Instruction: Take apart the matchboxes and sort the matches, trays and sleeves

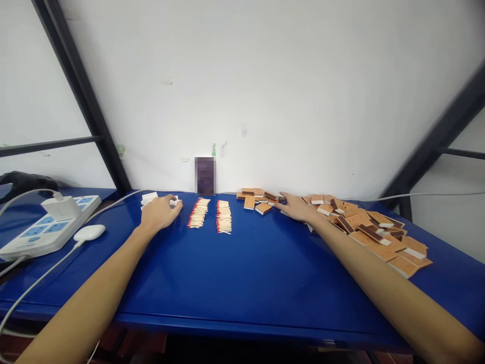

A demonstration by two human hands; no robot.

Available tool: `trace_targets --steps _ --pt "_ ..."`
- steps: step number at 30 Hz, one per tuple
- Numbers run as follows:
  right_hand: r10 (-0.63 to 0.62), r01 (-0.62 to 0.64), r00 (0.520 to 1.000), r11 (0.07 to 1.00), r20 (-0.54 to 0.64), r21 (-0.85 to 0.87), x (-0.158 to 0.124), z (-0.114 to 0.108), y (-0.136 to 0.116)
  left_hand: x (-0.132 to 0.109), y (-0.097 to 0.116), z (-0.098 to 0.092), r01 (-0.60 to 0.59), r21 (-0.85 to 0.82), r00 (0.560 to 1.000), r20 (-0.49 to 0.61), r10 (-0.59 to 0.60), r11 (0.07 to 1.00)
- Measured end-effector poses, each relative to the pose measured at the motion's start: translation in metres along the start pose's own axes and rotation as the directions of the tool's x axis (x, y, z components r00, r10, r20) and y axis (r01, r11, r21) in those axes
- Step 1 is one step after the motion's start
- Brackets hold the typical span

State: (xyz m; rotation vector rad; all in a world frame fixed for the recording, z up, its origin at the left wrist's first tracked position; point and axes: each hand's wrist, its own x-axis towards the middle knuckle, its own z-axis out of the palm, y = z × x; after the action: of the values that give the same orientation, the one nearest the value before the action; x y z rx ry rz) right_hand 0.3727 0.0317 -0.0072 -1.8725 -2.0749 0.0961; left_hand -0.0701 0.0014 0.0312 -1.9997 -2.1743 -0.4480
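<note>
My left hand [159, 211] reaches across the blue table [242, 273] and is closed round a small white box [175, 201] beside more white boxes [149, 197]. Two bundles of red-tipped matches [198, 213] [224, 217] lie just right of it. My right hand [294, 206] lies flat with fingers stretched out on the edge of a heap of orange matchboxes [371, 230], its fingertips touching one near a smaller group [254, 198].
A white power strip [45, 227] with a plugged charger [60, 206] sits at the left, with a white puck [89, 232] on a cable. A dark blurred upright object [205, 176] stands against the white wall. Black frame bars slant at both sides.
</note>
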Motion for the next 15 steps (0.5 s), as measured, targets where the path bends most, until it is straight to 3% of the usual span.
trace_targets --steps 5,15 --pt "0.0 -0.001 1.0 0.999 0.008 0.05 -0.004 -0.002 0.004 -0.001 0.001 0.001 -0.011 -0.017 1.0 -0.001 0.011 1.0" --pt "-0.063 0.066 0.997 0.996 -0.044 0.065 0.024 -0.008 -0.014 -0.001 0.002 0.001 -0.052 -0.012 0.999 -0.005 0.052 0.999"
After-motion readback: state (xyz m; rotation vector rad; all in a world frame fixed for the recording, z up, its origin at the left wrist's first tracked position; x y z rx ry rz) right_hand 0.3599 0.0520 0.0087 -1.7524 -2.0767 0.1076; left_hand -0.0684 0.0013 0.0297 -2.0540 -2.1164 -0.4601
